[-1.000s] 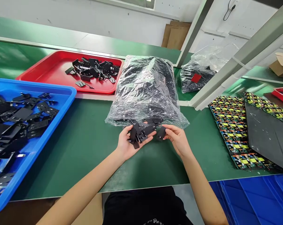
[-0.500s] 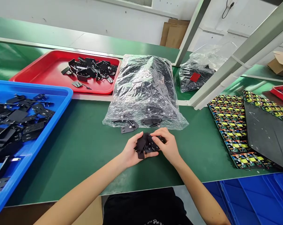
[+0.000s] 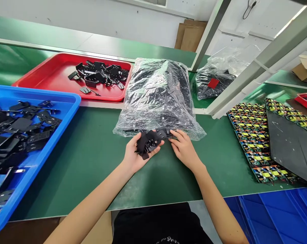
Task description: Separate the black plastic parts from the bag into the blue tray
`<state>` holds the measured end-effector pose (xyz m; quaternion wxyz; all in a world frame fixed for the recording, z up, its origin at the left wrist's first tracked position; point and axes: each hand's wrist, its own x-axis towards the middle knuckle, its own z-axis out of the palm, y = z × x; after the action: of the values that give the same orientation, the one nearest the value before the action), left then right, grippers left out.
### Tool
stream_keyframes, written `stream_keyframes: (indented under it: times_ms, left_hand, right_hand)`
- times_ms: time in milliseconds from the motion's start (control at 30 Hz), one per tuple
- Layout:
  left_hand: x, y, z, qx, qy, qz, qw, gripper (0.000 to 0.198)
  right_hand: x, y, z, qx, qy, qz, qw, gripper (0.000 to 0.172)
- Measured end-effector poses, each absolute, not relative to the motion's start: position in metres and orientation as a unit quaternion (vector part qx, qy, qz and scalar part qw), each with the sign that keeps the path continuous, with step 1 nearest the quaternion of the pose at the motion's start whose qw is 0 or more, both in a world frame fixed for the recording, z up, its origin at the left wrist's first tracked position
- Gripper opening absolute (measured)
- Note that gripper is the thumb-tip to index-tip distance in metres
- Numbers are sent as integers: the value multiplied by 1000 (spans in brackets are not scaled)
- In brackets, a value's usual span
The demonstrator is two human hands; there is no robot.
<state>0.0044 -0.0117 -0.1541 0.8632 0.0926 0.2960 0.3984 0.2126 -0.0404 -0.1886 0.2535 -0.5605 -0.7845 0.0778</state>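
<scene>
We cup our left hand (image 3: 133, 156) palm-up around a loose bunch of black slotted plates (image 3: 149, 144), probably so the uneven pieces don't slide off. Just right of it, our right hand (image 3: 184, 147) has thumb and fingers close together at the near edge of the clear plastic bag (image 3: 159, 98); whether they pinch a plate, we cannot tell. That bag lies directly beyond both hands, seemingly for short reaches.

Black parts (image 3: 147, 143) hide the palm (mostly) of the left hand (image 3: 133, 156).
</scene>
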Motion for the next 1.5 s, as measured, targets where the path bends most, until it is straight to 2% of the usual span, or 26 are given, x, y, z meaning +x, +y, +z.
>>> stream_keyframes:
  times_ms: [67, 167, 300, 400, 667, 933, 1067, 1300, 1500]
  left_hand:
    - [3, -11, -154, 97, 289, 408, 861, 49]
    - [3, -11, -155, 103, 285, 408, 861, 47]
    - [3, -11, -157, 102, 288, 405, 862, 46]
    - [3, -12, -158, 104, 286, 404, 863, 45]
    - [6, -13, -158, 105, 299, 398, 861, 43]
    - [12, -16, -159, 113, 327, 369, 863, 45]
    - [15, -18, -164, 124, 333, 348, 867, 38]
    - [18, -19, -170, 118, 331, 368, 861, 25]
    - [19, -19, -167, 108, 344, 378, 853, 23]
  right_hand:
    - [211, -39, -189, -560, -783, 76, 261, 30]
    - [209, -41, -186, -576, -736, 113, 338, 28]
    - [208, -44, -180, -585, -594, 279, 477, 20]
    - [208, -45, -180, -562, -479, 403, 541, 17]
    - [204, -46, -180, -494, -399, 498, 591, 24]
    - [198, -49, -176, -494, -437, 489, 571, 22]
    - [188, -54, -170, -490, -484, 457, 563, 16]
    - [172, -57, -166, -490, -686, 215, 493, 21]
    - [168, -59, -163, -469, -742, 158, 452, 26]
